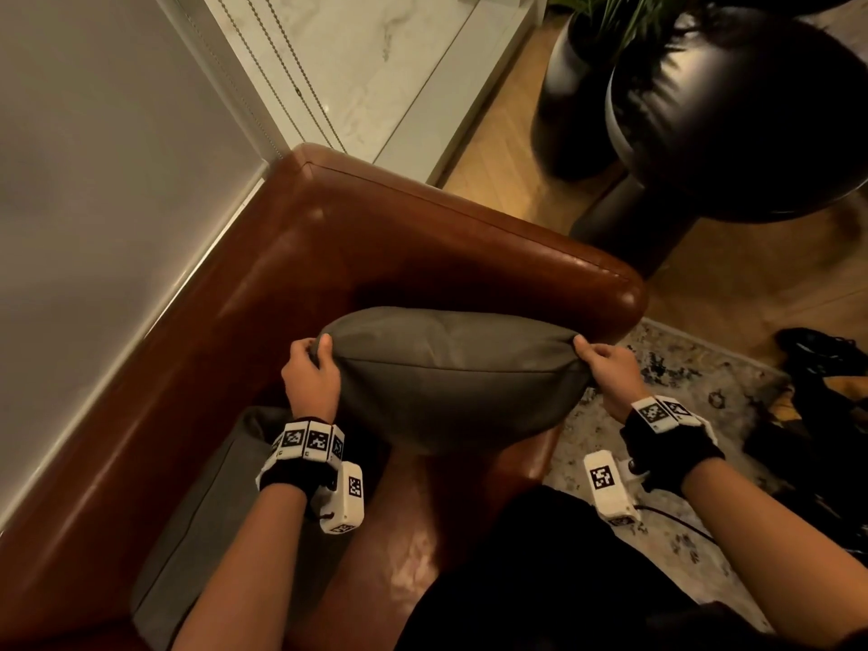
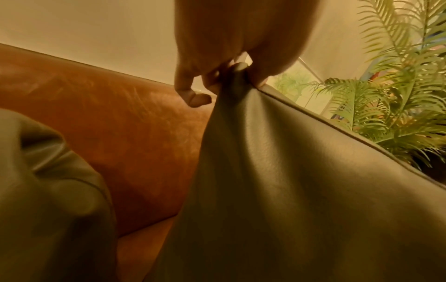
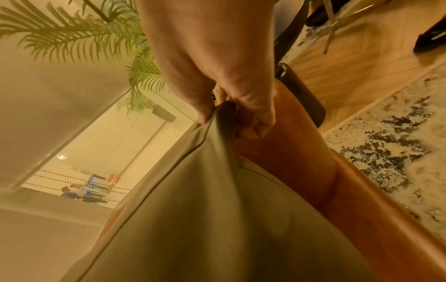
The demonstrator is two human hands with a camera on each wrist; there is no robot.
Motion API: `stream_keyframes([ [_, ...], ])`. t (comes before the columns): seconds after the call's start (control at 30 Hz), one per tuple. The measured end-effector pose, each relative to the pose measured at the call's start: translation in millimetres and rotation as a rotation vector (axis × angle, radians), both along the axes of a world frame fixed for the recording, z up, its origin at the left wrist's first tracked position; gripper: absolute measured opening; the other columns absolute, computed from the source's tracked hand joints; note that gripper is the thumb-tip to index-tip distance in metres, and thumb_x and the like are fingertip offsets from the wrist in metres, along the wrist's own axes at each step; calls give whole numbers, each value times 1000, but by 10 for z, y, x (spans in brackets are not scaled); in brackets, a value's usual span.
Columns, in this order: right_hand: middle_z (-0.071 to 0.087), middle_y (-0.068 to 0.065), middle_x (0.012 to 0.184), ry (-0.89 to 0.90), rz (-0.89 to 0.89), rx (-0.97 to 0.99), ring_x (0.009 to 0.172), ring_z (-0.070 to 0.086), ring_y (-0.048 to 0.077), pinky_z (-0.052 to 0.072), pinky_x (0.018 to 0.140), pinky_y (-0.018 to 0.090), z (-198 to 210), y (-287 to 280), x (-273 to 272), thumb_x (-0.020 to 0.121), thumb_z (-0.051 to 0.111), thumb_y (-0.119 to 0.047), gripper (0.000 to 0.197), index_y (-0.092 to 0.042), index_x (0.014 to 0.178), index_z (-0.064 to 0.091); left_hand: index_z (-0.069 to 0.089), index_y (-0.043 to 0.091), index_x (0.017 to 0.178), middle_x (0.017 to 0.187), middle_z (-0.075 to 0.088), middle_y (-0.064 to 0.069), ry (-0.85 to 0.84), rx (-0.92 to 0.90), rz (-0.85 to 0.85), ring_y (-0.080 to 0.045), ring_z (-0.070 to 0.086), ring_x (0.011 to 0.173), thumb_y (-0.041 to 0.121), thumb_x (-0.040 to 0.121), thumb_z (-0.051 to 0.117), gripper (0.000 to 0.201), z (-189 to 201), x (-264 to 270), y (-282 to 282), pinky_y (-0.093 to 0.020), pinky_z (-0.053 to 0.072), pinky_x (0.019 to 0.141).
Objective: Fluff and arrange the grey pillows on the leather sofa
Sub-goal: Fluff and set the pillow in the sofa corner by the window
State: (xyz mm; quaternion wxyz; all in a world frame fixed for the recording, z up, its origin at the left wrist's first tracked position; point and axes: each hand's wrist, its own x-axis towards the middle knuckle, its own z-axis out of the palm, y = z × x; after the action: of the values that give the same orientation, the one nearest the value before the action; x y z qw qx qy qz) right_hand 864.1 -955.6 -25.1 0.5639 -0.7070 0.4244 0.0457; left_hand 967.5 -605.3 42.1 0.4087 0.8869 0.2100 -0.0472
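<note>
A plump grey pillow [image 1: 451, 373] hangs above the corner seat of the brown leather sofa [image 1: 263, 293], held up by its two top corners. My left hand [image 1: 312, 364] pinches the left corner, thumb and fingers curled round the bunched fabric [image 2: 233, 80]. My right hand [image 1: 599, 357] grips the right corner in the same way [image 3: 224, 108]. The pillow [image 2: 301, 190] [image 3: 205, 219] fills the lower part of both wrist views. A second grey pillow [image 1: 202, 523] [image 2: 48, 200] leans against the sofa back at the lower left, below my left wrist.
The sofa armrest [image 1: 540, 256] runs behind the held pillow. Beyond it stand a round black leather seat [image 1: 732, 115] and a dark planter [image 1: 570, 101] with a palm [image 2: 391, 106]. A patterned rug [image 1: 695, 382] lies right, with dark items [image 1: 826, 397] on it. A pale wall [image 1: 94, 180] is left.
</note>
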Motion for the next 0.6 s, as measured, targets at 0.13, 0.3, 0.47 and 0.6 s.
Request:
stream_keyframes([
  [0.13, 67, 25, 80, 54, 55, -122, 79, 64, 34, 50, 74, 46, 82, 99, -55, 85, 59, -44, 47, 1, 78, 68, 53, -1, 120, 126, 57, -20, 144, -90, 77, -34, 51, 119, 24, 91, 55, 38, -67, 116, 52, -35, 38, 98],
  [0.3, 60, 9, 60, 144, 2, -99, 68, 59, 28, 46, 70, 40, 144, 92, -91, 76, 73, -38, 39, -10, 50, 63, 62, -1, 112, 115, 65, -20, 160, -109, 52, -32, 60, 110, 29, 80, 70, 44, -110, 109, 101, -41, 46, 100],
  [0.47, 62, 13, 74, -58, 84, -268, 72, 57, 23, 39, 65, 32, 317, 311, 91, 91, 58, -23, 29, 3, 82, 67, 63, -2, 108, 110, 66, -21, 36, 11, -51, -33, 58, 108, 24, 84, 66, 36, 31, 55, -133, -31, 41, 91],
  [0.6, 60, 13, 77, -72, -4, -325, 77, 55, 24, 35, 67, 31, 267, 112, -136, 93, 53, -25, 27, -3, 80, 62, 60, -6, 106, 108, 64, -27, -4, 70, -9, -39, 57, 107, 22, 87, 62, 35, 36, 98, 58, -38, 41, 92],
])
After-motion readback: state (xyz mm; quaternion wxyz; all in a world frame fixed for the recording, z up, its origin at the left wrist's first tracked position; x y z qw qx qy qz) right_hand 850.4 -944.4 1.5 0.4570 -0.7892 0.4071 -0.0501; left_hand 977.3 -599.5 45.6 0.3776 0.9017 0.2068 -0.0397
